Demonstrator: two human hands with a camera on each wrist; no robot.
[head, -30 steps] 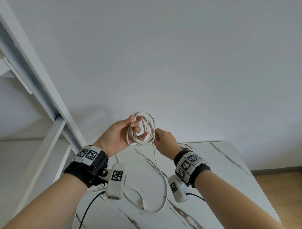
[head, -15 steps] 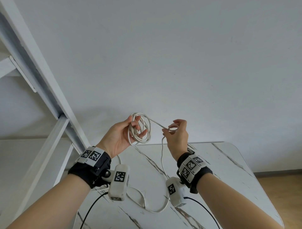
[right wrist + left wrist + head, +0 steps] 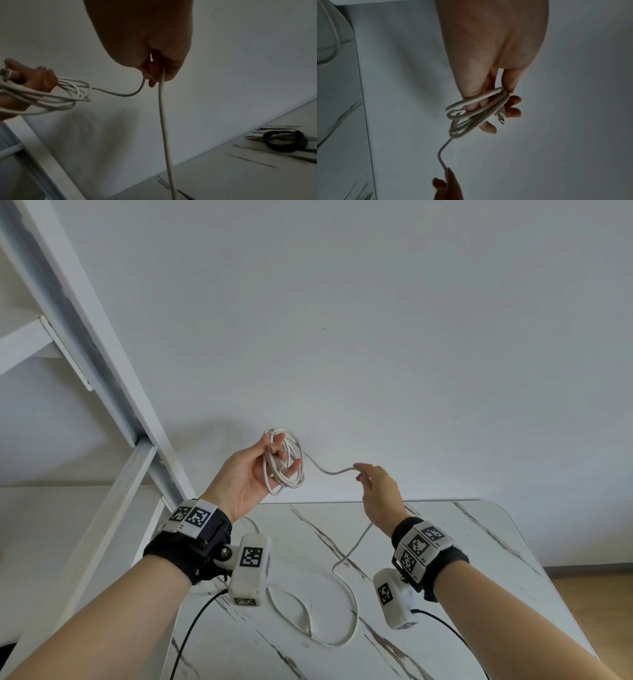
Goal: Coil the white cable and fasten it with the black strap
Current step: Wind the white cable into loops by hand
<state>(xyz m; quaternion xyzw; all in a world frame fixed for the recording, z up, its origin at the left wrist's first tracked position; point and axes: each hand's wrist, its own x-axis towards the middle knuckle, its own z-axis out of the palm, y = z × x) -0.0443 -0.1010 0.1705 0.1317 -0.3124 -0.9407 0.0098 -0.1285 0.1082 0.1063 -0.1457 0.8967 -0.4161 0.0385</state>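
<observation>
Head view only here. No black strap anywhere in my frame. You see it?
Observer: Yes. In the right wrist view the black strap lies on the marble table, curled into a loop, untouched.
Operator: Is the connector end tucked into the coil?
Observer: The left wrist view shows a plug sticking out of the coil against the left hand's fingers.
Operator: Right hand, firm grip or loose?
Observer: In the right wrist view the right hand has its fingertips closed around the white cable, which hangs straight down from them.
</observation>
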